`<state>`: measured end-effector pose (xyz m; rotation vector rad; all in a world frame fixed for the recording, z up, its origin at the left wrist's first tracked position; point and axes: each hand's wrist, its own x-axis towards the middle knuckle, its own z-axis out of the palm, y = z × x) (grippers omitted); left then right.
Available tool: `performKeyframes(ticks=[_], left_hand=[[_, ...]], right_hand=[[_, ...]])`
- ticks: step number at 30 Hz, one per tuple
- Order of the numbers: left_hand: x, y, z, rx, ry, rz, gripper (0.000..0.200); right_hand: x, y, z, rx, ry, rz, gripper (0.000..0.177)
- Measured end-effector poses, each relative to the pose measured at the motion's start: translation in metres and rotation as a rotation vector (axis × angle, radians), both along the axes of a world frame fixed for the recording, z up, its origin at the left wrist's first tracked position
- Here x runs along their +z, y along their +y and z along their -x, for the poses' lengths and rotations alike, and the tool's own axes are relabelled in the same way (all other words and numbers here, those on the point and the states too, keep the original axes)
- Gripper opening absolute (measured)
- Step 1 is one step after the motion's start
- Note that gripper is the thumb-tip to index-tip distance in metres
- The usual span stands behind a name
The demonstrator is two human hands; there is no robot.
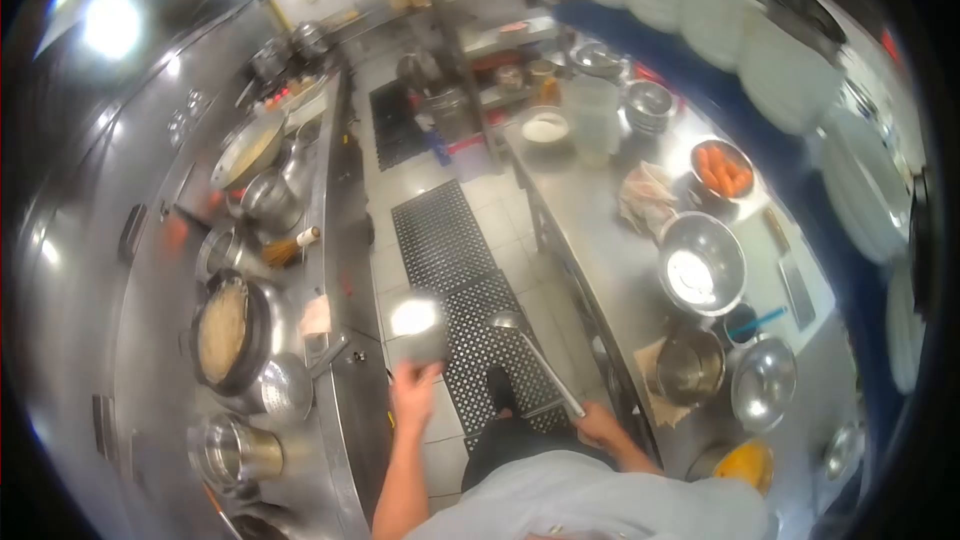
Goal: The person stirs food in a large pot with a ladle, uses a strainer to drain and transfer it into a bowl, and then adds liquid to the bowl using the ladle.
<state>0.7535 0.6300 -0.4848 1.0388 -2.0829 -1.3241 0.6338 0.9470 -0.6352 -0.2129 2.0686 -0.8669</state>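
Observation:
My left hand [412, 395] is closed on a shiny metal vessel [416, 328], blurred and held over the aisle beside the stove counter; its exact shape is unclear. In my right hand [600, 426] is the handle end of a long metal ladle [540, 360], whose bowl points forward over the floor mat. On the stove side at left, a dark pan [262, 335] holds a pale tan food [224, 332]. A perforated metal skimmer [287, 387] lies near that pan.
Steel worktop [610, 265] at right carries a large metal bowl [702, 265], a pot [690, 365], a bowl of carrots [722, 172], a knife [797, 292] and a cloth [648, 198]. On the left counter stand pots and a brush [290, 248]. Perforated mats [440, 230] cover the aisle floor.

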Motion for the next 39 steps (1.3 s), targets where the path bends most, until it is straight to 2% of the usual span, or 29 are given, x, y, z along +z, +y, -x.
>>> performKeyframes(ticks=[1,2,3,4,5,7,9,11,12,15,18,19,21,22,25,26,27,28,31,32,34,35,37,38,39], left_hand=[[-0.044,-0.006,0.045,-0.228,0.156,-0.074,0.023],[-0.005,0.019,0.089,-0.333,0.09,0.282,0.018],[-0.023,0.02,0.133,-0.465,0.198,0.59,0.013],[-0.037,0.022,0.173,-0.583,0.242,0.732,0.014],[-0.046,0.027,0.207,-0.69,0.286,0.759,0.016],[-0.05,0.038,0.26,-0.777,0.337,0.893,0.021],[-0.071,0.038,0.303,-0.893,0.366,0.858,0.021],[-0.087,0.032,0.335,-0.979,0.435,0.844,0.021],[-0.092,0.029,0.347,-1.09,0.281,0.805,0.017],[-0.111,0.013,0.38,-1.073,0.322,0.884,0.025],[-0.08,-0.014,0.386,-1.09,0.374,0.857,0.038],[-0.066,-0.025,0.388,-1.117,0.381,0.788,0.042],[-0.044,-0.054,0.397,-1.153,0.386,0.646,0.049],[-0.036,-0.077,0.407,-1.255,0.279,0.474,0.045],[-0.006,-0.158,0.412,-0.99,0.011,0.028,0.035],[-0.032,-0.187,0.414,-0.799,0.356,0.039,0.023],[-0.038,-0.227,0.411,-0.723,0.237,-0.01,0.021],[-0.031,-0.261,0.398,-0.574,0.309,-0.043,0.018],[-0.056,-0.35,0.36,-0.152,0.269,-0.003,0.022],[-0.04,-0.372,0.338,-0.034,0.075,-0.071,0.025],[-0.063,-0.398,0.298,0.27,-0.008,-0.009,0.038],[-0.07,-0.405,0.277,0.422,-0.056,-0.086,0.043],[-0.104,-0.405,0.239,0.681,-0.131,-0.083,0.05],[-0.11,-0.398,0.223,0.801,-0.176,-0.082,0.053],[-0.1,-0.386,0.21,0.875,-0.248,-0.181,0.054]], right_hand=[[-0.002,-0.008,0.002,-0.021,-0.024,-0.008,0.037],[-0.083,-0.009,0.005,0.026,0.08,0.065,0.031],[-0.076,-0.022,0.022,0.056,0.034,0.042,0.031],[-0.067,-0.032,0.031,0.074,-0.012,0.014,0.032],[-0.046,-0.041,0.038,0.079,-0.057,-0.02,0.032],[0.003,-0.069,0.056,0.145,0.062,-0.066,0.035],[-0.013,-0.085,0.074,0.196,0.203,-0.046,0.039],[0.05,-0.127,0.089,0.133,0.116,-0.151,0.042],[0.071,-0.145,0.095,0.104,0.065,-0.203,0.043],[0.024,-0.173,0.123,0.097,0.148,-0.135,0.046],[-0.026,-0.201,0.155,0.102,0.175,-0.07,0.044],[-0.019,-0.217,0.163,0.08,0.188,-0.047,0.044],[0.03,-0.258,0.176,0.051,0.206,0.002,0.043],[-0.021,-0.26,0.196,0.176,0.363,0.144,0.039],[0.032,-0.339,0.244,0.113,0.076,0.107,0.03],[0.029,-0.363,0.263,0.082,0.004,0.175,0.024],[0.026,-0.388,0.284,0.056,-0.072,0.236,0.019],[0.066,-0.426,0.296,0.083,-0.067,0.189,0.016],[0.035,-0.522,0.354,0.179,-0.023,0.308,0.014],[0.03,-0.558,0.372,0.242,-0.083,0.333,0.017],[0.033,-0.64,0.405,0.428,-0.125,0.404,0.019],[0.038,-0.679,0.413,0.525,-0.116,0.456,0.019],[0.088,-0.752,0.414,0.734,-0.125,0.507,0.018],[0.123,-0.782,0.407,0.867,-0.075,0.513,0.018],[0.156,-0.808,0.398,0.997,-0.02,0.517,0.019]])
